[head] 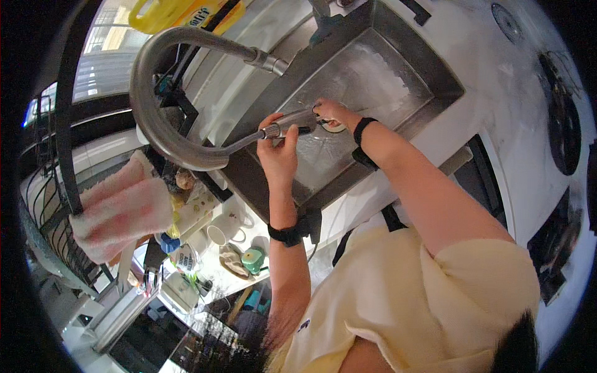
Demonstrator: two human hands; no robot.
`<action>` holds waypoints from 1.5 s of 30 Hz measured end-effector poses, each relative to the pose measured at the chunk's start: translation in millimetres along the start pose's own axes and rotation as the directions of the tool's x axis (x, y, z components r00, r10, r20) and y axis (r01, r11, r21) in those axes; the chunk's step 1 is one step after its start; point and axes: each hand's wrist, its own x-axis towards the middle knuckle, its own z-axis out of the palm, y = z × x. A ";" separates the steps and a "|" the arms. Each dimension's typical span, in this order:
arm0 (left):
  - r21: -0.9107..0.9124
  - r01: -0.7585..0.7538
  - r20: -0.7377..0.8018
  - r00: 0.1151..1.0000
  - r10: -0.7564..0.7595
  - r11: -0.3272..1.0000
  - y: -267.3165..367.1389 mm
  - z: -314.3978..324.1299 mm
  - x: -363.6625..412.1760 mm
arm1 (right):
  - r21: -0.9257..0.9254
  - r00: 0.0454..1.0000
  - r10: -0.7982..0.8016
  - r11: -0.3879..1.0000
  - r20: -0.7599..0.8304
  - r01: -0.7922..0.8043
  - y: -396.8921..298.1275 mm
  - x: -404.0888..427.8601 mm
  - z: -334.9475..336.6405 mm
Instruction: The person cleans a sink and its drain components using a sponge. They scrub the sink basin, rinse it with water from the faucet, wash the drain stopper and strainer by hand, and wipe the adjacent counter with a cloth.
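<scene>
My left hand (280, 144) grips the metal spray head (296, 122) of a pull-out kitchen faucet, with its hose running back to the thick curved spout (140, 93). My right hand (332, 113) is by the outlet end of the spray head, fingers bent; whether it holds anything cannot be told. Just beneath the right hand, a small round pale-rimmed item (335, 127) lies at the bottom of the stainless steel sink (373, 65), partly hidden by the fingers. The sink floor looks wet. A second metal nozzle (275, 65) points over the basin's back edge.
A pink and white fluffy towel (126, 210) hangs on a black rack at the left. White mugs (223, 229) and a green container (253, 260) stand on the counter left of the sink. A yellow bag (163, 16) is beyond the faucet. A black cooktop (564, 116) lies at the right.
</scene>
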 end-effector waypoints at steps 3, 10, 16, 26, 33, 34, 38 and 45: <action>0.004 0.037 -0.001 0.999 -0.037 0.999 -4.1 -3.4 -4.4 | 0.523 0.971 -0.210 0.843 0.113 0.122 21.9 -4.1 -0.6; 0.027 -0.022 -0.037 0.999 0.023 0.999 -15.0 -7.5 -1.2 | 0.556 0.990 0.105 0.819 0.097 -0.142 18.7 -53.5 -0.9; 0.018 -0.047 -0.062 0.997 0.048 0.999 -13.0 -2.6 -3.4 | 0.621 0.998 -0.019 0.783 0.052 -0.017 25.7 -57.5 0.9; 0.088 -0.057 -0.094 0.993 0.065 0.995 -14.6 -3.1 -5.5 | 0.649 0.995 0.094 0.755 0.032 -0.092 33.5 -39.6 3.7; 0.081 -0.063 -0.095 0.993 0.071 0.995 -15.6 -0.1 -6.2 | 0.402 0.999 0.010 0.916 -0.044 0.009 5.6 -63.0 5.9; 0.124 -0.091 -0.101 0.989 0.104 0.988 -22.0 -4.7 -7.5 | 0.397 0.999 0.011 0.918 -0.033 0.003 13.5 -59.0 11.7; 0.151 -0.072 -0.060 0.995 0.081 0.986 -10.7 8.7 -3.3 | 0.412 0.983 0.016 0.909 -0.182 0.061 34.1 -34.0 0.0; 0.078 -0.009 -0.047 0.999 0.013 0.997 -7.7 3.8 -7.8 | 0.467 0.975 -0.201 0.856 -0.091 0.220 15.3 -51.6 9.7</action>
